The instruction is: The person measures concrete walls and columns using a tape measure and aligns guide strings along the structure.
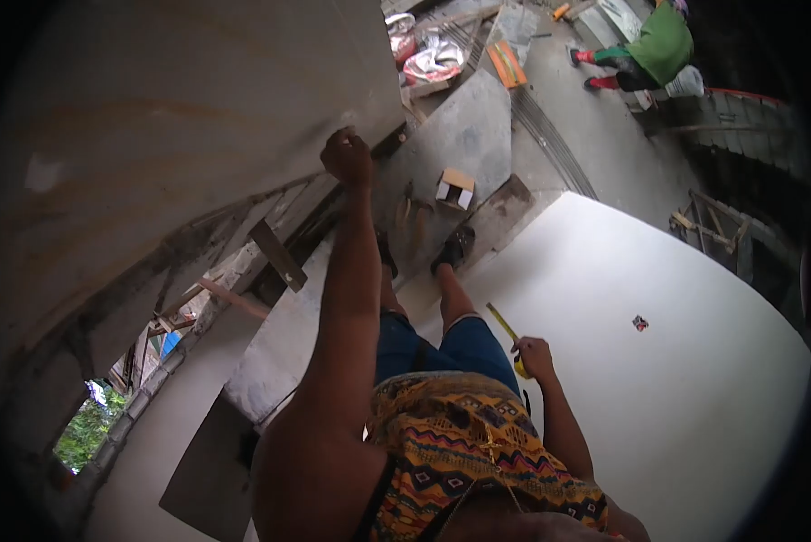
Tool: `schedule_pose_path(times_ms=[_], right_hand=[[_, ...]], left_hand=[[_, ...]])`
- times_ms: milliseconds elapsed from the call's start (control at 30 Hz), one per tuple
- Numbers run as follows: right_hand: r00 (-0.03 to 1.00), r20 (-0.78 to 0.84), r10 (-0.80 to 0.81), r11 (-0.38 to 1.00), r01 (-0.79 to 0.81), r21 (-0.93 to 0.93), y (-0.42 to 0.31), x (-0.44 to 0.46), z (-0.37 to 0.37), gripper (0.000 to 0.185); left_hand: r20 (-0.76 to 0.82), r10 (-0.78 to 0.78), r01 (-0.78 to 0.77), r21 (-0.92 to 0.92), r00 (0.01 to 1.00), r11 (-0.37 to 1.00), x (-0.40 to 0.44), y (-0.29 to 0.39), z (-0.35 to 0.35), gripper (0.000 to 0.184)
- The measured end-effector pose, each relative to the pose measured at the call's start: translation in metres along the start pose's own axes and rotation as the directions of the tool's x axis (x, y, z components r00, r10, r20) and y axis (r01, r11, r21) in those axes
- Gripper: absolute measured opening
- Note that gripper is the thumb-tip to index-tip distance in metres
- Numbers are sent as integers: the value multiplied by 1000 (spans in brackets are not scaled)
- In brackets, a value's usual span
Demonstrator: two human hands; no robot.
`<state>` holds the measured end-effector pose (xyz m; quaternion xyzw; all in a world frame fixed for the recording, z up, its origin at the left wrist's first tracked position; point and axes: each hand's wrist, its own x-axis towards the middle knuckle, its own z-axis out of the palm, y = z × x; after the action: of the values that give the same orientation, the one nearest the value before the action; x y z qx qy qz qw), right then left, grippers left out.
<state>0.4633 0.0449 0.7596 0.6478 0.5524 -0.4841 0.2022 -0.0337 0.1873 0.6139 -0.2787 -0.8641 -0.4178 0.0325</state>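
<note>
My left hand is raised at the end of a stretched arm, closed, with its fingertips at the surface of a large grey panel. Whatever it may pinch is too small to make out. Low by my right thigh, my right hand is closed round a yellow tape measure. A short length of its yellow blade sticks out toward the upper left. Beside that hand spreads a broad white surface with a small dark-and-red mark.
Beyond my feet stands a small open cardboard box on a grey board. Metal rods, an orange box and sacks lie farther off. A person in green bends at upper right. Openings show at left.
</note>
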Motion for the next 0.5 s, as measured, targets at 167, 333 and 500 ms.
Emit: schedule_pose_path(times_ms=[167,333,500], right_hand=[[1000,10,8,998,-9,58,-5,-1,0,32],[999,49,-4,997,0,78,-8,5,15,33],[997,74,2,999,-5,50,-24,8,16,32]], left_hand=[[296,55,-142,282,954,949,-44,-55,-11,25],[691,-391,426,132,608,895,-151,-73,-57,30],[613,-434,244,372,660,896,-240,-66,-88,32]])
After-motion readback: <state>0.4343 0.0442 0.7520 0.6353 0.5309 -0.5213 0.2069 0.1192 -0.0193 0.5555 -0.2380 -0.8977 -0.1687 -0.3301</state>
